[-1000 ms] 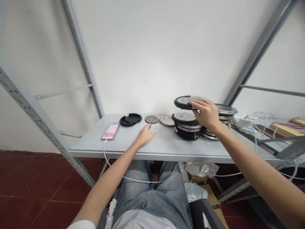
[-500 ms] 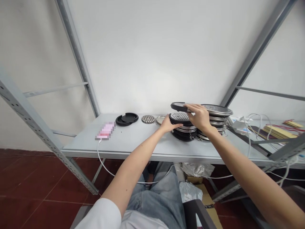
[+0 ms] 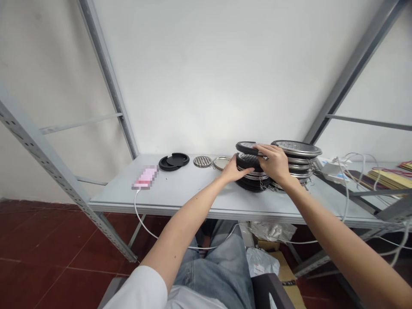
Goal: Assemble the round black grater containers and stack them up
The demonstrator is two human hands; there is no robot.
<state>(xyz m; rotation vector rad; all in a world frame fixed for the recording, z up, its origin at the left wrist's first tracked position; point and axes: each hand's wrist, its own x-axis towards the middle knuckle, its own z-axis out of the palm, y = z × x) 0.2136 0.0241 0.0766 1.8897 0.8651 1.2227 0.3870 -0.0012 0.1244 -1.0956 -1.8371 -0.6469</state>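
Note:
My right hand (image 3: 273,163) holds a round black-rimmed disc (image 3: 246,147) with a perforated metal face, tilted just above a stack of similar discs (image 3: 252,182). Fingers lie on top of its right edge. My left hand (image 3: 234,171) is wrapped around the left side of that stack, thumb along the front. Thin chains hang at the stack's right front. Close on the right stands a second stack of metal-rimmed perforated discs (image 3: 298,148). Left of my left hand lie a metal ring (image 3: 222,163) and a loose perforated metal disc (image 3: 202,162).
Two overlapping black round pieces (image 3: 174,162) lie farther left on the grey table (image 3: 180,193). A blurred pink phone (image 3: 145,177) with a white cable lies near the left end. White cables and yellow strips (image 3: 386,178) are at the right. Metal shelf posts frame both sides.
The held disc has come down slightly nearer the stack, with my right hand moving along with it. My left hand keeps its place on the stack. The view has shifted a little.

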